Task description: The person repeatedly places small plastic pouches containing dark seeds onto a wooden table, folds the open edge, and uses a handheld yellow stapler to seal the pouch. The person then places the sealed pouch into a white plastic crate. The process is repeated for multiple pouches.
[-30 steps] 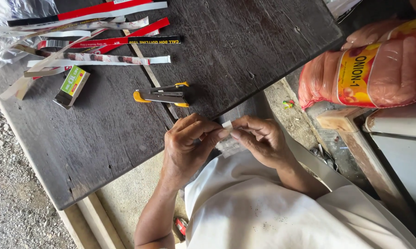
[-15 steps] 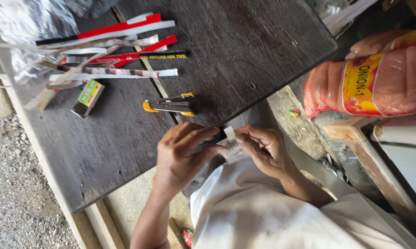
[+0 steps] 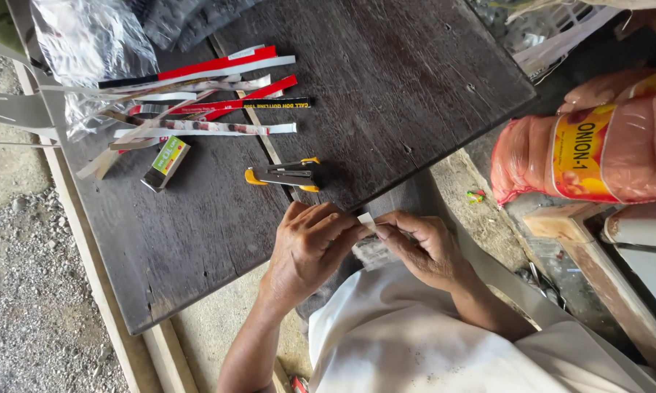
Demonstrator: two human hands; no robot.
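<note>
Paper slip (image 3: 366, 219) pinched by fingers of both hands (image 3: 309, 244) (image 3: 422, 247) near worktop (image 3: 197, 240) edge; looks light, flimsy, best held by its ends

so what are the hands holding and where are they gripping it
A small white paper piece, pinched at its lower end between the fingers of the left hand and the right hand; its top sticks out.

Small white paper scrap (image 3: 366, 220), flat and roughly rectangular, pinched at its two ends between fingertips of left hand (image 3: 309, 251) and right hand (image 3: 422, 247), just off the dark wooden table's near edge.
</note>
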